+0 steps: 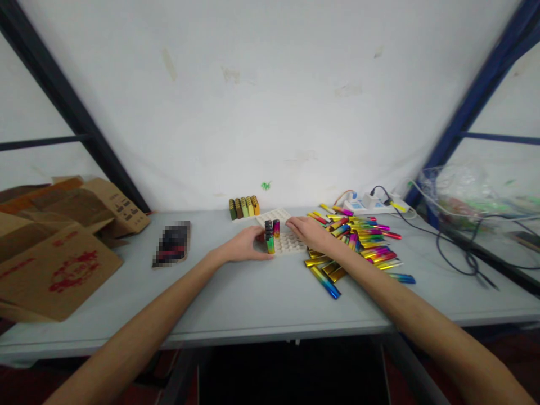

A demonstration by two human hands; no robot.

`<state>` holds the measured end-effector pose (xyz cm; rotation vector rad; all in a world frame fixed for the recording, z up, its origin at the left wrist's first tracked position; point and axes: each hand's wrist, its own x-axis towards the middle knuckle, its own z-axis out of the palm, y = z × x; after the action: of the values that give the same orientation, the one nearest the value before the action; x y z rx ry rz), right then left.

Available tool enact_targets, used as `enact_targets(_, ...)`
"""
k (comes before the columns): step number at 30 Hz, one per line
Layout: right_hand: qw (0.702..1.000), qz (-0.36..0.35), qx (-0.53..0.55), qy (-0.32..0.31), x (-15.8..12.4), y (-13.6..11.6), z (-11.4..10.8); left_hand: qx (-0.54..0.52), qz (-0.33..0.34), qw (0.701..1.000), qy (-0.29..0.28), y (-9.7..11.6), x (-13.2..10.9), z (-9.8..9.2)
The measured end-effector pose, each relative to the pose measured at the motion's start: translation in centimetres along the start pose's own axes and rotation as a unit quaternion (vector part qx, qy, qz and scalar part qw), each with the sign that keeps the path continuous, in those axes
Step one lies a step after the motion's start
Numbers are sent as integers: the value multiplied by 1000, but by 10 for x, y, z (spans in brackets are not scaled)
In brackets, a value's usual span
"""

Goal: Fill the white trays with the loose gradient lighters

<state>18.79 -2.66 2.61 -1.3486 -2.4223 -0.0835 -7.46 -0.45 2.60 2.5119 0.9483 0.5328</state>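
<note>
A white tray point(289, 243) with rows of round holes lies on the table. Along its left edge stand several lighters point(270, 245) with black tops and shiny rainbow bodies, and a purple-red one point(276, 228) is upright just right of them. My left hand point(243, 245) curls around this row from the left, thumb at the near end and fingers at the far end. Over the tray's right side is my right hand point(307, 230), its fingers together and pointing left. Whatever is under those fingertips is hidden. My right forearm passes over a pile of shiny multicoloured lighter sleeves point(371, 239).
A block of upright lighters point(244, 207) stands at the back near the wall. Open cardboard boxes point(63, 259) sit at the left, with a blurred dark object point(172, 243) beside them. A power strip point(371, 203), black cables point(468, 270) and a plastic bag point(464, 185) are at the right.
</note>
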Motion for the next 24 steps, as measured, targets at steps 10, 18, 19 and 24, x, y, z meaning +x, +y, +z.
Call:
enact_targets(10, 974, 176, -134, -49, -7, 56, -4, -12, -13, 1000, 0, -6, 1, -1)
enact_targets(18, 979, 153, -134, -27, -9, 35, 2, -18, -7, 1000, 1, -5, 1, -1)
enact_targets(19, 979, 153, -135, -22, -9, 32, 2, -19, -5, 1000, -1, -4, 1, -1)
enact_targets(24, 985, 161, -54, -4, -4, 21, -7, -16, -7, 1000, -2, 0, 1, -3)
